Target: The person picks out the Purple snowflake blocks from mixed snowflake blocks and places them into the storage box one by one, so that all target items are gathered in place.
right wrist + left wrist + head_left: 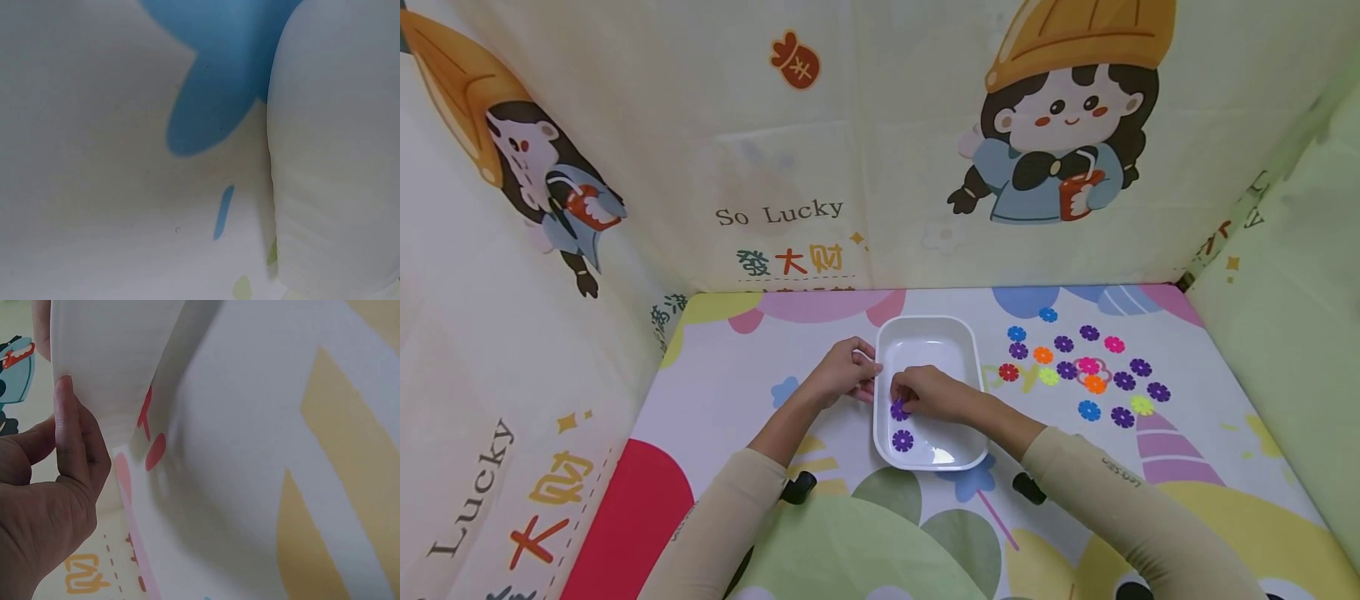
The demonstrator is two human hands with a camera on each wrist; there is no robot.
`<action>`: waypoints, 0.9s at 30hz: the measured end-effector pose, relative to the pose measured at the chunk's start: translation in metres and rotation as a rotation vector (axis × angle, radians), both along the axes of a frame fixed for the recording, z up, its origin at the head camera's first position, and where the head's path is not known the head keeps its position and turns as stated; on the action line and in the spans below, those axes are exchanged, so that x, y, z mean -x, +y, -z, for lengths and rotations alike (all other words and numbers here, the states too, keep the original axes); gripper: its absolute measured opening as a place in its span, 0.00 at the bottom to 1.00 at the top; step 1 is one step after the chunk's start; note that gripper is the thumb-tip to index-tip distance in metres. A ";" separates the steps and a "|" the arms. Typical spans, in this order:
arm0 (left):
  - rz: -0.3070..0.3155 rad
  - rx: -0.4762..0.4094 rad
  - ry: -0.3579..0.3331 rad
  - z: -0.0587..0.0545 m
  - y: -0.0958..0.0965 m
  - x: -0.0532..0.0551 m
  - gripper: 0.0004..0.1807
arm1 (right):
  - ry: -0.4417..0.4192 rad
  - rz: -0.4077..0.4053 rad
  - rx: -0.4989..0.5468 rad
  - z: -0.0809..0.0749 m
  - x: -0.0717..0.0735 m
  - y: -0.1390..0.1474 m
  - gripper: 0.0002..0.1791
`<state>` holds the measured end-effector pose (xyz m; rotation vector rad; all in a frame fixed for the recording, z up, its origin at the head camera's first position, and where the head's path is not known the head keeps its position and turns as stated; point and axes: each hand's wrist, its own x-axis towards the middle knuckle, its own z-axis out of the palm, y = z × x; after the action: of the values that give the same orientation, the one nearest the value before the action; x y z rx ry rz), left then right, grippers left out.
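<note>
A white rectangular tray (940, 354) stands mid-table in the head view. My left hand (846, 371) grips its left rim, thumb tip at the edge. In the left wrist view, fingers of the left hand (56, 494) lie against the outer wall of the tray (112, 362). Inside the tray, my right hand (931, 392) pinches a purple flower-shaped plastic piece (898, 410), partly hidden by fingertips. Just nearer to me, another purple flower-shaped piece (902, 441) lies flat on the tray floor. The right wrist view shows the tray's side (337, 156) but no hand.
Right of the tray, several loose flower-shaped pieces lie scattered: purple ones (1124, 381), blue ones (1089, 410), orange ones (1096, 384), pink, yellow and one red piece (1008, 372). A patterned cloth (760, 350) covers the table. Printed curtains (910, 167) rise behind and at both sides.
</note>
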<state>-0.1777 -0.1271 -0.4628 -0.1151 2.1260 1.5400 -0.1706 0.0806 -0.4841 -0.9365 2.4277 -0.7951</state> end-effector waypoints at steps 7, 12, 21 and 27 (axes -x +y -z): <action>0.004 -0.005 -0.004 -0.001 0.000 0.000 0.15 | 0.004 0.006 -0.014 0.000 0.000 0.000 0.06; 0.002 -0.010 -0.005 -0.001 0.000 0.000 0.15 | 0.017 0.000 -0.018 0.001 0.001 0.000 0.06; -0.001 -0.012 -0.015 -0.001 0.000 0.001 0.15 | 0.011 0.000 -0.016 0.000 0.000 0.000 0.05; -0.001 -0.002 -0.011 -0.001 0.000 0.001 0.16 | -0.004 0.006 -0.012 -0.003 -0.001 0.001 0.06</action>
<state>-0.1784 -0.1272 -0.4617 -0.1237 2.1165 1.5381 -0.1693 0.0818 -0.4809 -0.9231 2.4306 -0.7834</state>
